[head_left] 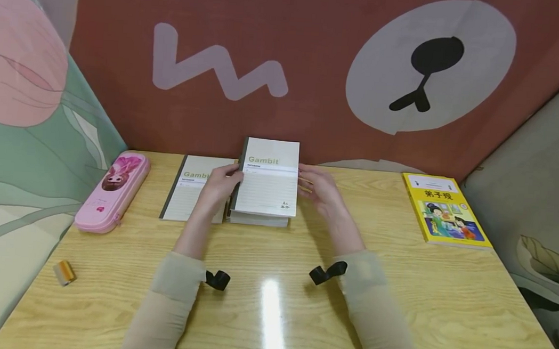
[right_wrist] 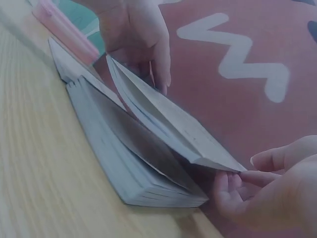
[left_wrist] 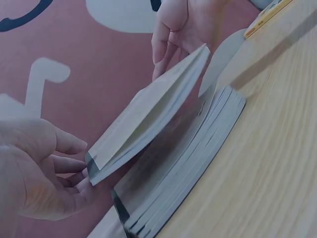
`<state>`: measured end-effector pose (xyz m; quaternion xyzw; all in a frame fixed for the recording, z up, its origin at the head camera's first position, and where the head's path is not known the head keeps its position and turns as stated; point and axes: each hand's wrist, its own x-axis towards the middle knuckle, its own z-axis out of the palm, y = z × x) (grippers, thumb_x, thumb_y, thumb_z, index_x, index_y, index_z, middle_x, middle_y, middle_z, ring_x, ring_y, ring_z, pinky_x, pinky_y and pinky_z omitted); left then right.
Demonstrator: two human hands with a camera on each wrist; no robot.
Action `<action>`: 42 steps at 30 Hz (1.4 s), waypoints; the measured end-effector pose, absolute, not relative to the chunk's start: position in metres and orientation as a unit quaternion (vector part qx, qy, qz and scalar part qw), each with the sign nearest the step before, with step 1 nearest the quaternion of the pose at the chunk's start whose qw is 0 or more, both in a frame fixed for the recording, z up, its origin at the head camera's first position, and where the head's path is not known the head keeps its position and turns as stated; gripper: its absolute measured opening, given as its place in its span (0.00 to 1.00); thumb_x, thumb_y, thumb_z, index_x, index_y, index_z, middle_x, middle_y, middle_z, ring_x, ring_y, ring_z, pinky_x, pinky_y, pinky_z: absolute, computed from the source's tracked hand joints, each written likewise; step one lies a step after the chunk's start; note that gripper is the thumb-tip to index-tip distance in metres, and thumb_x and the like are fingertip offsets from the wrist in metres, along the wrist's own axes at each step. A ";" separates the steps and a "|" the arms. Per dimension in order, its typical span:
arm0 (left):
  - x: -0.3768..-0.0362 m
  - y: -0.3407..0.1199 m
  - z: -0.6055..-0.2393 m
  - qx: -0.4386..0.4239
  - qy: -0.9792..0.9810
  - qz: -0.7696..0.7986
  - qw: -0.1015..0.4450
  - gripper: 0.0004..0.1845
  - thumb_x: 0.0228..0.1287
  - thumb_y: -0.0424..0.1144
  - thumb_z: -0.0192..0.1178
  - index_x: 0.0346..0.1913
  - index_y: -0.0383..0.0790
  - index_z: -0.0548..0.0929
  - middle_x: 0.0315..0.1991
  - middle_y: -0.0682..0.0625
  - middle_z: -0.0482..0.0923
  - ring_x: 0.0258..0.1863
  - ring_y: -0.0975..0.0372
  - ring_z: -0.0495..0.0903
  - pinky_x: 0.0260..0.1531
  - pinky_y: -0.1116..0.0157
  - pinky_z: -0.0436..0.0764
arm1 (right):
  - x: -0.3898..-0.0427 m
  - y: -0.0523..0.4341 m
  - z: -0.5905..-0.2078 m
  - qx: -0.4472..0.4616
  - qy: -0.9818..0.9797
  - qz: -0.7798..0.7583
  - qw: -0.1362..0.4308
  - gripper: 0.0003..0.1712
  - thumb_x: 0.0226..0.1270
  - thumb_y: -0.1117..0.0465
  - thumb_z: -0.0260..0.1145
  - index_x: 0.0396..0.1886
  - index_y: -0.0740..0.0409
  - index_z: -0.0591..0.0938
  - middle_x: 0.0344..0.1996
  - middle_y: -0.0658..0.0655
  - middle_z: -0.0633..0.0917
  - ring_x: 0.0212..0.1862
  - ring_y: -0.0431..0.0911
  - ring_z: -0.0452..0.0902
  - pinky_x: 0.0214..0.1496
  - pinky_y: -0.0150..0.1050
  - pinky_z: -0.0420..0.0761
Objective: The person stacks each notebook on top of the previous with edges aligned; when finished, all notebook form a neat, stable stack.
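A white "Gambit" notebook with a dark spine is held just above a stack of similar notebooks, tilted and apart from most of it. My left hand holds the spine side, its fingers at the edge in the left wrist view. At the opposite edge my right hand pinches a corner between thumb and fingers, as the right wrist view shows. The raised notebook's pages gape slightly under its cover. Another Gambit notebook lies flat left of the stack, partly covered by my left hand.
A pink pencil case lies at the table's left edge, with a small orange and grey block nearer me. On the right lies a yellow picture book. A patterned wall covering borders the back of the wooden table.
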<state>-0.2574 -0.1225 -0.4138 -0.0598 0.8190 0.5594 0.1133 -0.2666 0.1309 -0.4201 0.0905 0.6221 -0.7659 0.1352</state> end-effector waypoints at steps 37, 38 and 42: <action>-0.261 -0.132 -0.442 -0.060 0.869 0.485 0.076 0.25 0.79 0.33 0.46 0.75 0.37 0.69 0.68 0.35 0.75 0.67 0.46 0.75 0.67 0.51 0.78 | -0.273 0.118 -0.443 0.030 0.690 -0.704 0.169 0.29 0.80 0.61 0.56 0.76 0.66 0.68 0.70 0.65 0.77 0.67 0.53 0.75 0.73 0.51 0.76; -0.261 -0.132 -0.442 -0.063 0.869 0.484 0.076 0.25 0.79 0.34 0.45 0.75 0.37 0.69 0.69 0.36 0.75 0.67 0.46 0.75 0.67 0.51 0.78 | -0.273 0.118 -0.443 0.030 0.691 -0.702 0.170 0.29 0.80 0.61 0.56 0.76 0.66 0.68 0.70 0.64 0.77 0.67 0.53 0.75 0.73 0.51 0.76; -0.260 -0.132 -0.438 -0.076 0.875 0.472 0.074 0.25 0.79 0.39 0.46 0.75 0.40 0.71 0.73 0.40 0.73 0.70 0.47 0.74 0.70 0.50 0.76 | -0.274 0.118 -0.444 0.031 0.690 -0.702 0.171 0.29 0.80 0.60 0.56 0.76 0.65 0.68 0.70 0.64 0.77 0.69 0.54 0.74 0.74 0.52 0.76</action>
